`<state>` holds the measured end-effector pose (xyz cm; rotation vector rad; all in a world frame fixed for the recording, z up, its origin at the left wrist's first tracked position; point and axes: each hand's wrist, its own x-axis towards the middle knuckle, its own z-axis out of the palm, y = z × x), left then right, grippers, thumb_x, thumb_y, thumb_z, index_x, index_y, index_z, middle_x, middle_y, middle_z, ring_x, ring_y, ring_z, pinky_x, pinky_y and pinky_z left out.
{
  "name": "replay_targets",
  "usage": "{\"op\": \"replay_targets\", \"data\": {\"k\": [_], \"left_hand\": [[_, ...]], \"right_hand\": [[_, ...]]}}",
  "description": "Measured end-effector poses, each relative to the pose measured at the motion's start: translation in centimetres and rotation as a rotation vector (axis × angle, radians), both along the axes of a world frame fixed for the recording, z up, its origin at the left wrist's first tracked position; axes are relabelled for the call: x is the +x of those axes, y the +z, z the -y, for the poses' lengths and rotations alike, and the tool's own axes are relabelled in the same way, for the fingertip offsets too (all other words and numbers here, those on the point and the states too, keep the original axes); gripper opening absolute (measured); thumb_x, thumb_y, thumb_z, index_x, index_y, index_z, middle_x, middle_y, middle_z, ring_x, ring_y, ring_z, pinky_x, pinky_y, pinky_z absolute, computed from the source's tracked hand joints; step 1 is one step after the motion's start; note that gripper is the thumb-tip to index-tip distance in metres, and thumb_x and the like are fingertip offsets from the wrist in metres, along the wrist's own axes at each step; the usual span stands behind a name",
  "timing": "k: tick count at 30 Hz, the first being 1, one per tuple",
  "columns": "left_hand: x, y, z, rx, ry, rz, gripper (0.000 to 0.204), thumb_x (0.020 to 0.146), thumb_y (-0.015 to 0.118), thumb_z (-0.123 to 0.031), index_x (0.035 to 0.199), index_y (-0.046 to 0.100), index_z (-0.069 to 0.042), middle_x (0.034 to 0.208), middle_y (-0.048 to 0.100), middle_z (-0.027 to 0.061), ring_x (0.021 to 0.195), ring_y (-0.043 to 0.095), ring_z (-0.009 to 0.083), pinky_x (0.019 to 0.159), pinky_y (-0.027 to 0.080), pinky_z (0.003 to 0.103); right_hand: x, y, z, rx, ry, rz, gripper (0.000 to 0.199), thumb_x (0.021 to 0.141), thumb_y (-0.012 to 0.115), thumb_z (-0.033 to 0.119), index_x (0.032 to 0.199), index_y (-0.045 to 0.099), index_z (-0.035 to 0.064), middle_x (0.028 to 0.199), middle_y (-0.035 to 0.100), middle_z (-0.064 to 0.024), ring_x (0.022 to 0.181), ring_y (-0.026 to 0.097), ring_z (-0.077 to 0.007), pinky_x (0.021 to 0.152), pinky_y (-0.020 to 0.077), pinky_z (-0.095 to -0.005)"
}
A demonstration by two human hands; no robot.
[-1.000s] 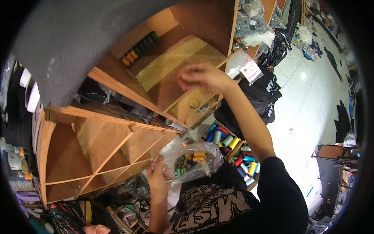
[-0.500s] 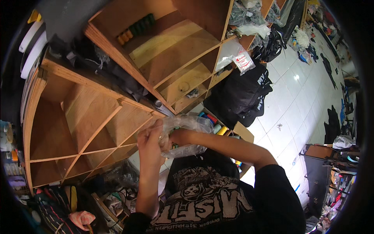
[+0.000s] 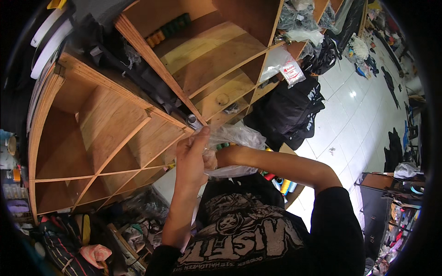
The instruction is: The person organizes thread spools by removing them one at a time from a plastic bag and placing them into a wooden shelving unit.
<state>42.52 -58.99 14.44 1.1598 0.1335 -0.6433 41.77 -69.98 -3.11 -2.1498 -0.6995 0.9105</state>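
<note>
1. Head view: the left hand [image 3: 191,156] grips the mouth of a clear plastic bag [image 3: 244,133], thumb and fingers closed on its film.
2. The right hand [image 3: 229,157] reaches into this bag, in front of the torso; its fingertips are hidden, so their spread cannot be told.
3. Orange and green thread spools [image 3: 173,27] line the upper wooden shelf unit [image 3: 209,50].
4. Multicoloured thread spools [image 3: 285,186] lie beyond the right forearm.

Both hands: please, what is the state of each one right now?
Left hand: closed, holding the clear plastic bag.
Right hand: at the bag's opening; fingers mostly hidden, open or closed cannot be told.
</note>
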Motion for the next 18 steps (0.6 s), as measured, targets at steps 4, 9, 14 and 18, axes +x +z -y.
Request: {"op": "replay_targets", "data": {"k": [4, 9, 14, 18], "left_hand": [[0.1, -0.2, -0.5, 0.004, -0.034, -0.006, 0.033, 0.088, 0.051, -0.021, 0.059, 0.039, -0.012, 0.044, 0.022, -0.0059, 0.034, 0.021, 0.0065, 0.034, 0.015, 0.026], [0.9, 0.5, -0.5, 0.025, -0.026, -0.003, 0.026, 0.087, 0.052, -0.021, 0.064, 0.048, -0.010, 0.043, 0.031, -0.0045, 0.033, 0.027, 0.0060, 0.033, 0.018, 0.024], [2.6, 1.7, -0.4, 0.045, 0.117, 0.052, 0.013, 0.085, 0.054, -0.017, 0.079, 0.056, -0.005, 0.049, 0.038, -0.0028, 0.035, 0.028, 0.0059, 0.033, 0.019, 0.023], [3.1, 3.8, -0.3, 0.051, 0.263, 0.015, 0.009, 0.084, 0.052, -0.014, 0.083, 0.055, -0.006, 0.050, 0.034, -0.0044, 0.035, 0.025, 0.0057, 0.033, 0.017, 0.023]], "right_hand": [[-0.6, 5.1, 2.3, 0.046, -0.002, 0.081, 0.025, 0.077, 0.054, 0.015, 0.099, 0.059, 0.0032, 0.091, 0.062, -0.0127, 0.085, 0.060, -0.0268, 0.071, 0.0459, -0.0377], [-0.6, 15.9, 7.6, 0.211, -0.100, -0.073, 0.036, 0.081, 0.060, 0.016, 0.109, 0.049, -0.0023, 0.095, 0.060, -0.0154, 0.090, 0.058, -0.0211, 0.078, 0.0459, -0.0299], [1.7, 18.3, 13.4, 0.740, -0.437, -0.003, 0.031, 0.082, 0.062, 0.017, 0.107, 0.052, 0.0015, 0.096, 0.061, -0.0063, 0.087, 0.057, -0.0136, 0.076, 0.0472, -0.0267], [7.6, 16.6, 15.8, 0.912, -0.858, 0.207, 0.028, 0.080, 0.065, 0.017, 0.101, 0.056, 0.0015, 0.090, 0.061, -0.0039, 0.082, 0.058, -0.0121, 0.072, 0.0460, -0.0259]]}}
